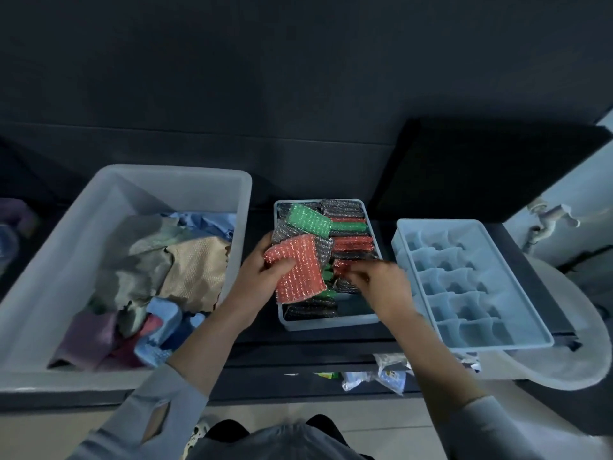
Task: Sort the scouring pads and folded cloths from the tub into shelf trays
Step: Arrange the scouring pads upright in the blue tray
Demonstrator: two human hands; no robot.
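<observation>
Left hand: the left hand (262,272) grips a red scouring pad (298,270), thumb curled over its near-left edge, holding it tilted above the left half of the pad tray (326,323).
Right hand: the right hand (381,283) reaches into the right side of the same tray, fingers bent down among the pads; it is blurred, so whether it pinches one cannot be told.
Pad tray: a small pale tray in the middle of the dark worktop (298,356), packed with rows of dark, red and green pads standing on edge.
Green scouring pad: a green scouring pad (310,220) lies loose and slanted on top at the tray's far-left corner.
Tub: a large pale tub (185,174) stands left of the tray, holding crumpled cloths (185,273) in beige, grey, blue and purple.
Divided tray: a light blue divided tray (477,283) sits right of the pad tray, its compartments bare, its near end overhanging a round white basin (577,330).
Packets: small plastic packets (388,373) lie at the worktop's near edge.
</observation>
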